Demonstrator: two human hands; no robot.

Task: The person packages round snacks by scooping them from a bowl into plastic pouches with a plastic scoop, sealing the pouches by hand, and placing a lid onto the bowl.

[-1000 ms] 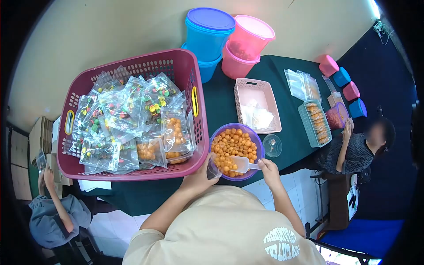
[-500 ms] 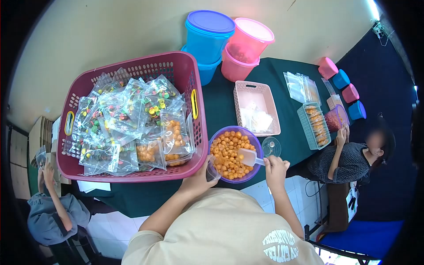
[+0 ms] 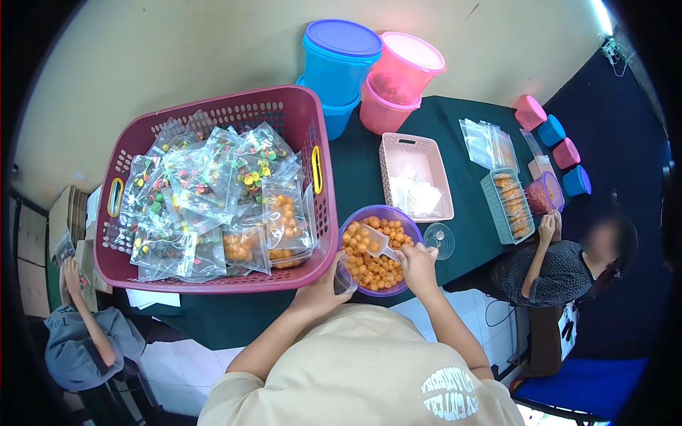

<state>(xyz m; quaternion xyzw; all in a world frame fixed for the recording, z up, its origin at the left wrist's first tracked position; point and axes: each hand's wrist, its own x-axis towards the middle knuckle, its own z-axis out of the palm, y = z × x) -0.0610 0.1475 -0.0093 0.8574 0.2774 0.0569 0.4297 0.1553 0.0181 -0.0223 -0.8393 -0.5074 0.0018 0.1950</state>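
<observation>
My right hand (image 3: 418, 267) grips the handle of a clear scoop (image 3: 375, 240), whose head is down among round orange snacks (image 3: 376, 271) in a purple bowl (image 3: 389, 291). At the bowl's left edge my left hand (image 3: 320, 290) is wrapped round a clear container (image 3: 344, 275); its contents are hard to make out. Left of the bowl stands a large maroon basket (image 3: 213, 286) full of sealed clear bags (image 3: 206, 184), some with multicoloured pieces and some with orange snacks.
Blue tubs (image 3: 334, 67) and pink tubs (image 3: 401, 71) are stacked behind. A pale pink tray (image 3: 447, 186), a clear lid (image 3: 439, 240) and a teal basket (image 3: 506, 238) stand on the green table (image 3: 355, 167). Co-workers sit at left (image 3: 92, 344) and right (image 3: 550, 273).
My right hand moved away to the right with the scoop, then came back left, and the scoop's head is now deeper in the bowl. My left hand has stayed beside the bowl.
</observation>
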